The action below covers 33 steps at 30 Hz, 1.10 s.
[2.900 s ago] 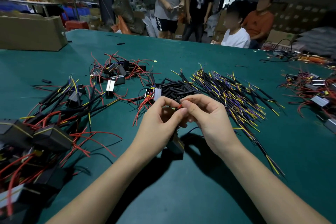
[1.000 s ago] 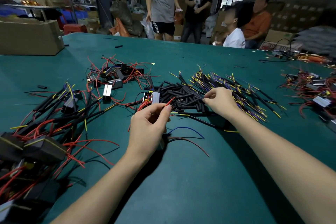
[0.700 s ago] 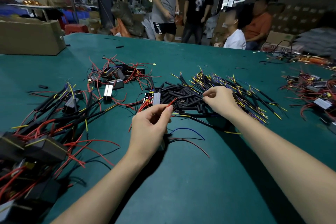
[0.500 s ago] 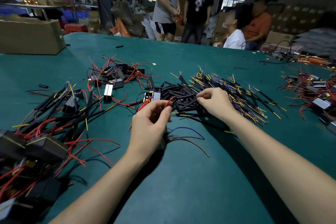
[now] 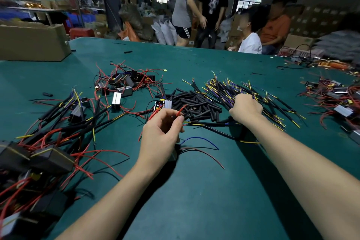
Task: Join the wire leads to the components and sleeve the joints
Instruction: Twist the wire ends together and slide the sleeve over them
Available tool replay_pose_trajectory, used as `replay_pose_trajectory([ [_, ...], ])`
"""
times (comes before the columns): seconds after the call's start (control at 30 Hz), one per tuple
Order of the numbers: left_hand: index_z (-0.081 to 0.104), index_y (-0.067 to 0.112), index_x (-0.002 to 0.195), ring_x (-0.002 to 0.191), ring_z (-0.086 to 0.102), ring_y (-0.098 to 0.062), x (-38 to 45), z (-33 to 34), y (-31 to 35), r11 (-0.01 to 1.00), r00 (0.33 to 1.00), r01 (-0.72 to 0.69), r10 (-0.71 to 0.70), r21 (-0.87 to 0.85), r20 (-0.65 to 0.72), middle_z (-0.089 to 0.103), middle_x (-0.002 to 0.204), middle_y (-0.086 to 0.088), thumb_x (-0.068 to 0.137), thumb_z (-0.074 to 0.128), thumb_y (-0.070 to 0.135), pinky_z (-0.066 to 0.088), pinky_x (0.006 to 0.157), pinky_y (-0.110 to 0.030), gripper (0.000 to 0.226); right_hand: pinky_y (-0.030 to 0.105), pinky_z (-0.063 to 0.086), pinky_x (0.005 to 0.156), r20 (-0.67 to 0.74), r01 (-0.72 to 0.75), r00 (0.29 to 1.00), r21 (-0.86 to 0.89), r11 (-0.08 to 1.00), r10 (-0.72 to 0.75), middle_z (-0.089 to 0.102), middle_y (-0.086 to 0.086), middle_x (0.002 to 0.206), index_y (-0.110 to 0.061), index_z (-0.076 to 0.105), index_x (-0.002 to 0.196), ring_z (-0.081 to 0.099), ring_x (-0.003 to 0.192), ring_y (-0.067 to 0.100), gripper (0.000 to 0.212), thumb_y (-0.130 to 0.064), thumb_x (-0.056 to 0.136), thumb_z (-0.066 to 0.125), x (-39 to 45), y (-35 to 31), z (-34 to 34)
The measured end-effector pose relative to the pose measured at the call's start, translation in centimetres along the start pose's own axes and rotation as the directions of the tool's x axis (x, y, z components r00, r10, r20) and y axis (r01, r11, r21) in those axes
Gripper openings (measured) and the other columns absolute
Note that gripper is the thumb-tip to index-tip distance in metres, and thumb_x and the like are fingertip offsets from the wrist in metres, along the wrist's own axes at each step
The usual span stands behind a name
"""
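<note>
Far left on the green table: finished components tangled in red leads. Centre: left hand, thumb and forefinger pinched on a red wire lead. Just beyond: pile of black sleeves. Right: right hand, fingers curled into the bundle of black-and-yellow wires; grip hidden.

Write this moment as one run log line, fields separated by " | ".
left hand: pinches red lead | right hand: on wire pile, grip hidden | sleeve: not yet on
</note>
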<state>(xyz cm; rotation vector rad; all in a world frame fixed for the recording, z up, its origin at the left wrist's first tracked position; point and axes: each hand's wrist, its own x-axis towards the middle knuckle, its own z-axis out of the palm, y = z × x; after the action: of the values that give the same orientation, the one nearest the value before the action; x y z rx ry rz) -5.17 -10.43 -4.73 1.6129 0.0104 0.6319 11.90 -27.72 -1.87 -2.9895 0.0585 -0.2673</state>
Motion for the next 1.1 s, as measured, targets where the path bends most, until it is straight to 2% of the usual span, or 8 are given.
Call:
replay_pose_trajectory([
  [0.17, 0.062, 0.013, 0.083, 0.052, 0.052, -0.009, 0.0, 0.0, 0.0, 1.000, 1.000, -0.001, 0.001, 0.021, 0.004, 0.062, 0.066, -0.004, 0.092, 0.060, 0.010, 0.042, 0.054, -0.020, 0.010, 0.033, 0.042, 0.075, 0.031, -0.048, 0.998, 0.045, 0.998, 0.046, 0.059, 0.017, 0.118, -0.005, 0.058, 0.102, 0.058, 0.109, 0.035, 0.020, -0.011, 0.083, 0.062, 0.5, 0.7, -0.3],
  [0.33, 0.062, 0.015, 0.082, 0.052, 0.051, -0.009, 0.0, 0.0, 0.0, 1.000, 1.000, -0.001, 0.001, 0.022, 0.000, 0.062, 0.065, -0.003, 0.092, 0.060, 0.011, 0.042, 0.054, -0.021, 0.011, 0.040, 0.046, 0.085, -0.099, -0.094, 0.989, 0.132, 0.987, 0.107, 0.052, 0.022, 0.125, -0.001, 0.053, 0.118, 0.054, 0.115, 0.039, 0.032, -0.008, 0.087, 0.058, 0.5, 1.1, 0.0],
  [0.5, 0.062, 0.016, 0.082, 0.052, 0.051, -0.010, -0.1, 0.0, 0.0, 1.000, 1.000, -0.003, 0.002, 0.020, 0.011, 0.062, 0.064, -0.002, 0.091, 0.061, 0.011, 0.042, 0.054, -0.023, 0.011, 0.033, 0.042, 0.074, -0.048, -0.020, 0.999, 0.017, 1.000, 0.021, 0.062, 0.019, 0.114, -0.002, 0.059, 0.104, 0.059, 0.107, 0.036, 0.018, -0.002, 0.087, 0.055, 0.1, 1.1, 0.3],
  [0.63, 0.062, 0.016, 0.083, 0.053, 0.052, -0.011, 0.0, 0.0, 0.0, 1.000, 1.000, -0.003, 0.003, 0.031, 0.016, 0.062, 0.064, -0.003, 0.092, 0.061, 0.012, 0.043, 0.055, -0.024, 0.010, 0.032, 0.043, 0.074, -0.046, -0.103, 0.991, 0.307, 0.946, 0.123, 0.062, 0.021, 0.111, 0.000, 0.065, 0.102, 0.060, 0.103, 0.037, 0.021, -0.001, 0.084, 0.054, 0.5, 1.5, 0.5],
  [0.77, 0.062, 0.014, 0.083, 0.053, 0.051, -0.011, -0.1, 0.0, 0.0, 1.000, 1.000, -0.001, 0.001, 0.023, 0.018, 0.062, 0.065, -0.005, 0.092, 0.060, 0.011, 0.043, 0.055, -0.026, 0.009, 0.026, 0.042, 0.084, -0.035, -0.123, 0.978, 0.696, 0.708, 0.204, 0.067, 0.015, 0.108, -0.003, 0.072, 0.103, 0.060, 0.103, 0.029, 0.019, -0.009, 0.089, 0.059, 0.6, 1.6, -0.3],
  [0.9, 0.062, 0.014, 0.084, 0.053, 0.052, -0.011, -0.1, 0.0, 0.1, 1.000, 1.000, -0.005, 0.005, 0.023, 0.015, 0.062, 0.066, -0.007, 0.092, 0.060, 0.011, 0.043, 0.054, -0.023, 0.009, 0.024, 0.037, 0.059, 0.086, -0.167, 0.979, 0.862, 0.479, 0.185, 0.052, 0.005, 0.072, -0.002, 0.069, 0.110, 0.042, 0.062, 0.016, 0.024, -0.008, 0.092, 0.054, -0.1, 1.5, -1.2],
  [1.0, 0.067, 0.015, 0.090, 0.054, 0.051, -0.010, 0.0, 0.0, 0.0, 1.000, 1.000, -0.005, 0.005, 0.019, 0.018, 0.062, 0.065, -0.004, 0.093, 0.059, 0.011, 0.042, 0.054, -0.021, 0.009, 0.018, 0.026, 0.040, 0.292, -0.305, 0.951, 0.940, 0.153, 0.104, 0.043, 0.004, 0.065, 0.002, 0.066, 0.100, 0.037, 0.048, 0.011, 0.017, -0.001, 0.092, 0.052, -1.4, 1.3, -1.6],
  [1.1, 0.070, 0.017, 0.095, 0.056, 0.050, -0.009, 0.0, 0.1, 0.0, 1.000, 1.000, 0.002, -0.002, -0.009, 0.019, 0.060, 0.064, 0.002, 0.092, 0.059, 0.011, 0.041, 0.055, -0.019, 0.012, 0.011, 0.025, 0.035, 0.422, -0.431, 0.902, 0.889, -0.155, -0.088, 0.043, 0.001, 0.069, -0.007, 0.059, 0.084, 0.038, 0.054, 0.007, 0.021, -0.006, 0.099, 0.044, -3.2, 0.6, -2.1],
])
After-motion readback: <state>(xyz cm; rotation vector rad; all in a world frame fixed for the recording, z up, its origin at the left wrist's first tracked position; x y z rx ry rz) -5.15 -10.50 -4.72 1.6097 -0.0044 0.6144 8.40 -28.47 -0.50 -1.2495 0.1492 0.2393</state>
